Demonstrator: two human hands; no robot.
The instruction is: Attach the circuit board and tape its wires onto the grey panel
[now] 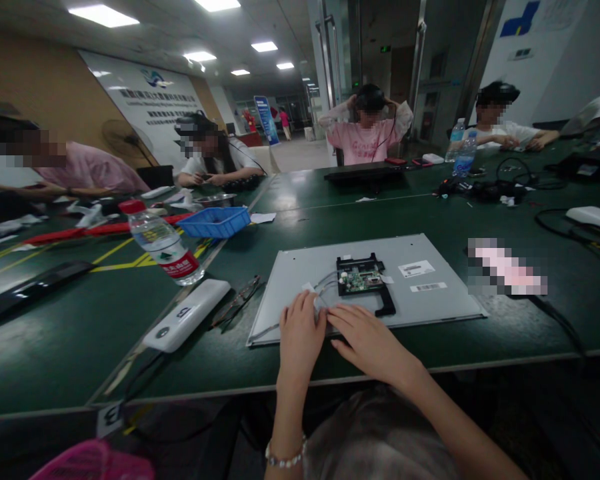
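A grey flat display panel [290, 267] lies face down on the table, its back bearing two white labels. A black plastic bracket [387, 300] rests on it, with a green circuit board [363, 280] inside. Thin grey cables [325, 283] run from the board toward my hands. My left hand [300, 330] is closed over the cables at the panel's near edge, fingers bent down. Beside it, my right hand [365, 337] reaches in, fingers stretched out over the panel and thumb apart. Its fingertips come close to the left hand. What lies under the fingers is mostly hidden.
To the left are eyeglasses [237, 300], a white power bank [187, 317], a water bottle [165, 243] and a blue tray [215, 222]. A blurred phone-like object [507, 267] with a cable lies right. Several people sit around the table. A pink basket [95, 460] is below.
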